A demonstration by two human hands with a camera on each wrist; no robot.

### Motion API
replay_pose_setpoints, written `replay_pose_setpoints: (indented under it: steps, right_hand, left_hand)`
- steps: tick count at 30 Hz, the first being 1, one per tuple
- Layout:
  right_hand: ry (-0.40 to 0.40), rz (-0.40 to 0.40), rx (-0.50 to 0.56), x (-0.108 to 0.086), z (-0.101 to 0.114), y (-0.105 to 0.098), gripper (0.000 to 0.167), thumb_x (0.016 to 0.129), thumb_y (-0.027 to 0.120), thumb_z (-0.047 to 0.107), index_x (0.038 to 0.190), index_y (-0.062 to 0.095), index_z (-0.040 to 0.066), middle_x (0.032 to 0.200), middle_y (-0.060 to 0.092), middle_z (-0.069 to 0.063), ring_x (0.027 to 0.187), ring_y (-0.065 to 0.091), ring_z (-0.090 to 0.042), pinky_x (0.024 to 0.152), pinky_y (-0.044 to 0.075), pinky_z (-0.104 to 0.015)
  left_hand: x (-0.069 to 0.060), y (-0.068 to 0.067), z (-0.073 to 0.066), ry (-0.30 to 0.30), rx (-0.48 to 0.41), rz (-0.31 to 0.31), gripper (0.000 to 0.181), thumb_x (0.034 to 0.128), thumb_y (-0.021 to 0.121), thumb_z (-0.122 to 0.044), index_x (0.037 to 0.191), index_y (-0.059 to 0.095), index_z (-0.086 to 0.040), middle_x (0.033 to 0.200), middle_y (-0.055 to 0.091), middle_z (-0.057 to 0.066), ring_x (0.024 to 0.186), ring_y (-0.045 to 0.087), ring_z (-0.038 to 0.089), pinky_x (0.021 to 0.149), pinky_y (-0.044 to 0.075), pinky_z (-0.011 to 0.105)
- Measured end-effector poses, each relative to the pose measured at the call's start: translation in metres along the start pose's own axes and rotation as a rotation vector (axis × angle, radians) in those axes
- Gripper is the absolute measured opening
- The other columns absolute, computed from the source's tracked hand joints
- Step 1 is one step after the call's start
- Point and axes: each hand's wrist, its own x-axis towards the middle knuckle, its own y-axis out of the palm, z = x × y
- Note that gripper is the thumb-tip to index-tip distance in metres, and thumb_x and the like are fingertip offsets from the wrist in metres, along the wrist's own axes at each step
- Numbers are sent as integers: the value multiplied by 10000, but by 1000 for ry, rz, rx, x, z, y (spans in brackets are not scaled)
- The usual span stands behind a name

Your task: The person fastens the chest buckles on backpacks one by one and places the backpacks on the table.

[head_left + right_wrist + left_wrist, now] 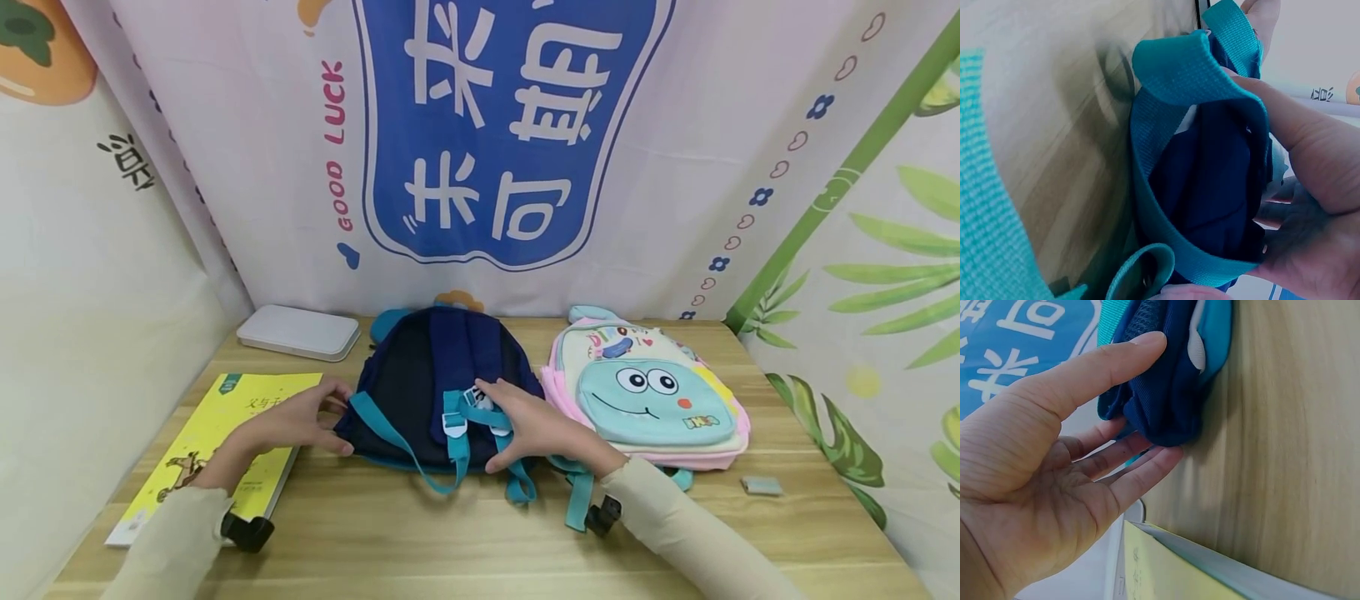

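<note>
A dark navy backpack [397,375] with teal straps lies back side up on the wooden table. At its left lower corner is my left hand [296,421], thumb apart from the fingers. In the left wrist view the fingertips [1166,461] touch the navy corner from beyond, while the thumb extends over it without visibly pinching. My right hand [525,421] reaches over the backpack's right side, thumb and fingers spread around the teal strap [480,412] and its white buckle. In the right wrist view, strap loops [1191,69] cover the thumb's tip and part of the fingers.
Right of the navy backpack lies a pink and light-blue backpack [656,400] with a smiling face. A yellow book [217,417] lies under the left forearm. Behind it sits a white case [298,332]. A small grey block [762,485] lies at the right.
</note>
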Motion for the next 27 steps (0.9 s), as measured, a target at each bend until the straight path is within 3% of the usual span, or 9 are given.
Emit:
replay_pose_setpoints:
  steps: [10, 16, 21, 27]
  right_hand:
    - [12, -13, 9, 0, -3, 1, 1175, 710, 933, 417, 1625, 254, 130, 1669, 264, -176, 1559, 232, -350, 1203, 319, -573]
    - [10, -17, 5, -1, -5, 0, 1177, 705, 931, 436, 1624, 261, 135, 1669, 272, -167, 1558, 237, -347, 1203, 320, -572]
    - [2, -15, 11, -1, -5, 1, 1170, 710, 930, 430, 1623, 263, 132, 1668, 275, -162, 1559, 235, -348, 1208, 315, -564]
    - [-3, -18, 13, 0, -4, 2, 1171, 706, 934, 418, 1621, 266, 122, 1665, 279, -172, 1556, 241, -355, 1205, 316, -570]
  left_hand:
    - [4, 1, -3, -25, 11, -4, 697, 767, 895, -159, 1273, 446, 11, 1334, 522, 222, 1275, 528, 415, 1071, 481, 543]
    - [3, -3, -6, -8, 44, -29, 661, 791, 887, -208, 1276, 494, 11, 1301, 575, 196, 1234, 571, 375, 1030, 517, 505]
    - [3, -9, -19, 32, 87, -128, 546, 913, 777, -228, 1315, 519, 35, 1293, 596, 218, 1211, 591, 388, 988, 532, 493]
    - [18, 0, -52, 76, 139, -281, 441, 989, 679, -199, 1323, 536, 51, 1358, 576, 277, 1278, 544, 455, 1048, 481, 595]
